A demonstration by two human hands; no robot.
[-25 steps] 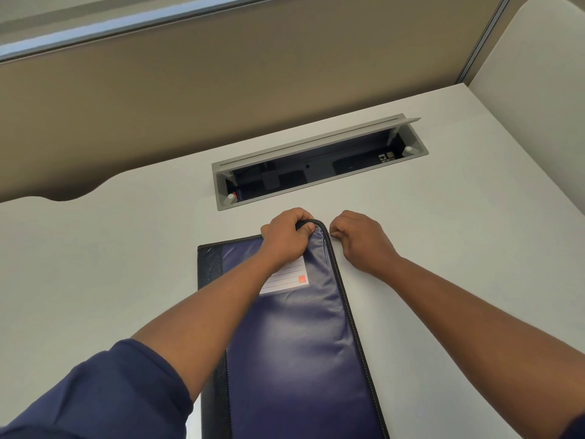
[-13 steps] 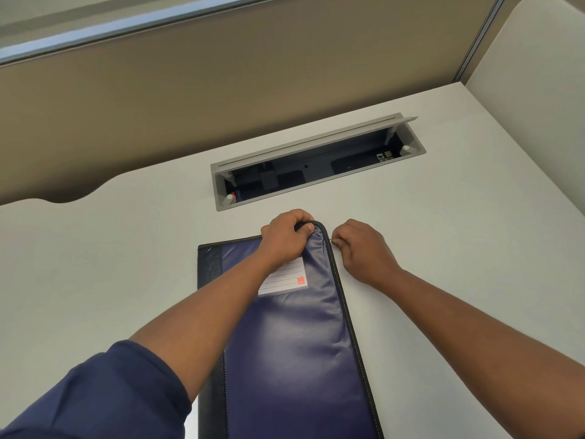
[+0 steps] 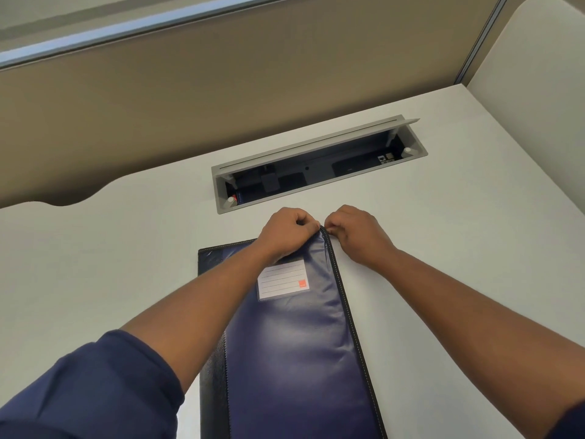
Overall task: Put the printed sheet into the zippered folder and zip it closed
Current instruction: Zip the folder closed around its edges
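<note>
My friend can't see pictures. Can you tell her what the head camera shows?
Two hands meet at the far corner of a blue zippered folder on a white desk: the left hand grips the corner, the right hand pinches at its zipper edge.

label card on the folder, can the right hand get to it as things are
Probably yes. The label card lies uncovered on the folder, just below the left hand. The right hand would have to leave the corner first.
</note>
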